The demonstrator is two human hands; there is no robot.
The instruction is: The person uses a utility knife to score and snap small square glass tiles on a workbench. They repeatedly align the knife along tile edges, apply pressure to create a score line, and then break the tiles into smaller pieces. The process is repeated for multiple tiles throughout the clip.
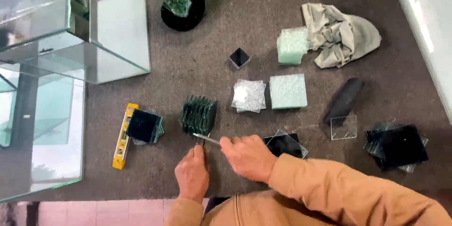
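Grey-brown felt-like carpet [197, 66] covers the table on which square glass tiles are laid out. A thin silvery metal blade or rod [206, 138] is held between both hands just below a fanned stack of dark green glass squares [199, 114]: the left hand [192, 173] is closed around its lower end, while the right hand [247, 156], in an orange-tan sleeve, is pinched on its other end with fingers pressed together. Just right of the right hand, a dark glass square on a clear pane [285, 144] is seen, partly covered by the wrist. To the left lies a black tile on a small glass stack [143, 126], beside a yellow spirit level [121, 137]. Further up, frosted textured squares [248, 95], a pale green pebbled square [288, 91] and a thicker pale green block [292, 46] are arranged, with a crumpled beige cloth [340, 34] touching the block. A black cylinder [344, 100], a clear pane [343, 127] and a stack topped by black glass [398, 146] occupy the right. A large glass tank [70, 33] stands at upper left.
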